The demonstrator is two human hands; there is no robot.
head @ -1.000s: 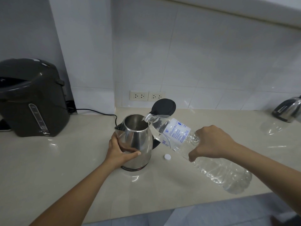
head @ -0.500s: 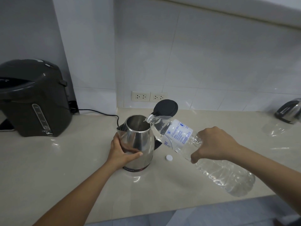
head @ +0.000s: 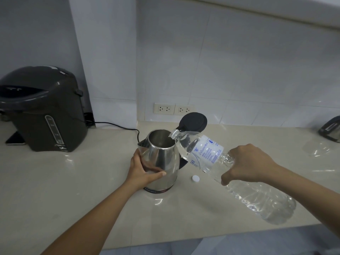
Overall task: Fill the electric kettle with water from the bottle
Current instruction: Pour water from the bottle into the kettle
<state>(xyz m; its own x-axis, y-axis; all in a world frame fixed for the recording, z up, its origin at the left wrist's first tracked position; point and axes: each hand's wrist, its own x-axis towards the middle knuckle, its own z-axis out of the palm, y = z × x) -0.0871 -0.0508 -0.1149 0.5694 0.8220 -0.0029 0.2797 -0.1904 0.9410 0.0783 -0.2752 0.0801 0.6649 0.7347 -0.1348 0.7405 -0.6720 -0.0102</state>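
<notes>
Water bottle of clear plastic with a white and blue label (head: 207, 153) lies tilted, its open neck at the right rim of the stainless-steel electric kettle (head: 161, 159), base raised toward the near right. The right hand (head: 246, 162) grasps the bottle around its middle, fingers wrapped over the top. The left hand (head: 142, 168) clasps the kettle's left side, thumb across the front. The kettle stands on the pale beige countertop (head: 73, 190), its round black lid (head: 193, 121) flipped up behind it. A small white bottle cap (head: 195, 178) lies on the counter just right of the kettle. A dark grey hot-water dispenser (head: 44, 109) stands at far left, a black cord (head: 117, 125) trailing from it.
</notes>
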